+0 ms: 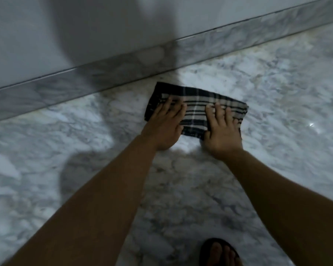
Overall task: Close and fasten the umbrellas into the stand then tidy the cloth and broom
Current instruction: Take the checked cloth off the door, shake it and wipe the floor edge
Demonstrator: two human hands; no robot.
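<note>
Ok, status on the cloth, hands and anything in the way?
Left hand and right hand both flat, pressing on cloth. Cloth folded, on marble floor near skirting. Nothing blocking.

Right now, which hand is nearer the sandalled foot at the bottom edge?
Right. The right hand presses the checked cloth almost straight above the foot; the left hand rests on the cloth's other end, farther off.

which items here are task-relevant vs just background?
Task-relevant:
- checked cloth, folded, flat on the floor
- left hand, fingers straight, pressing on the cloth
- right hand, fingers straight, pressing on the cloth

Background:
- marble floor
- marble skirting along the wall
- foot in a sandal

No umbrellas, stand or broom in view.
</note>
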